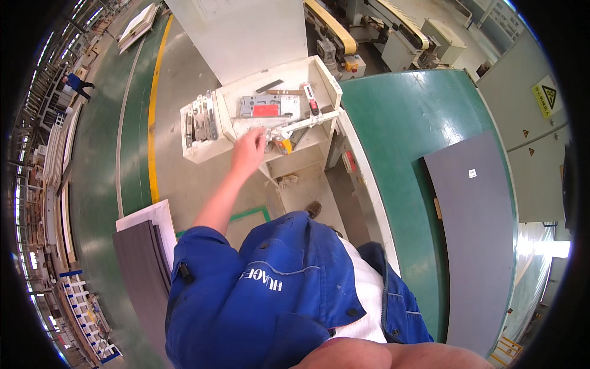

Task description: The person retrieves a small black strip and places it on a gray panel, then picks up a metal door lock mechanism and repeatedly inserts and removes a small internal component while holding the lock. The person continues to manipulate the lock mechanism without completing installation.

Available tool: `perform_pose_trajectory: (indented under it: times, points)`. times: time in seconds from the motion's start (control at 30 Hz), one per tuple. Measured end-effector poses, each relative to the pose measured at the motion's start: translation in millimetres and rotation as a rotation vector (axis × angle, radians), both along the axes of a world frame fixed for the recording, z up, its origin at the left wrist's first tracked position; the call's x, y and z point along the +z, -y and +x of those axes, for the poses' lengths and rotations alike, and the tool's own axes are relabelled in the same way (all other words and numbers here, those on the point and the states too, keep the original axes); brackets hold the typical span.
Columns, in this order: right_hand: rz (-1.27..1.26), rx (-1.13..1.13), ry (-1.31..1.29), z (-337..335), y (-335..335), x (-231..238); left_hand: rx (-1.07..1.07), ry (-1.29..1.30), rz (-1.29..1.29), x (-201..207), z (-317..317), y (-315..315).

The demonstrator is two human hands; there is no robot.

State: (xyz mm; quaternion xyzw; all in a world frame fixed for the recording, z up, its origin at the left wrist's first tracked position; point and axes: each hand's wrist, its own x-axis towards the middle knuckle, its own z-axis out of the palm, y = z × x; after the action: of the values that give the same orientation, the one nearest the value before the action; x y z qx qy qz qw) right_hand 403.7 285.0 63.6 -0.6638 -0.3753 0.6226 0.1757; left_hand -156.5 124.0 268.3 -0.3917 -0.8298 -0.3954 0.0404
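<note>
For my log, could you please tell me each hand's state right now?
Left hand: partly curled, by the white tool tray; whether it holds anything cannot be told.
Right hand: not in view.

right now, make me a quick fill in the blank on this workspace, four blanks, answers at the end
The hand in view at the pale tray is the person's ____ one.
The person's jacket is ____.
The large grey panel on the right lies on a ____ tabletop.
The broader of the two long floor stripes on the left is ____.

Missing words: left; blue; green; yellow.
</note>
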Motion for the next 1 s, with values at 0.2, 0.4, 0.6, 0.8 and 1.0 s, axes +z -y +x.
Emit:
perform_pose_trajectory:
  times: [0.2, 0.4, 0.6, 0.8, 1.0]
  points:
    - [-0.038, 0.038, 0.021, 14.4, -6.5, 0.3, 0.131, 0.636, -0.768, -177.0, 110.2, 181.4]
    - [-0.042, 0.111, 0.052, 8.5, -23.1, 5.6, 0.254, 0.761, -0.856, -194.2, 210.6, 334.2]
    - [-0.015, 0.245, 0.073, -35.2, -46.2, 20.7, 0.584, 1.101, -0.472, -195.0, 171.8, 274.9]
    - [0.051, 0.407, 0.076, -110.1, -64.9, 35.2, 0.549, 1.237, 0.043, -224.5, 111.8, 227.4]
    - [0.265, 0.679, -0.088, -241.0, -69.4, 59.8, 0.716, 1.421, 0.126, -257.2, 87.1, 257.0]
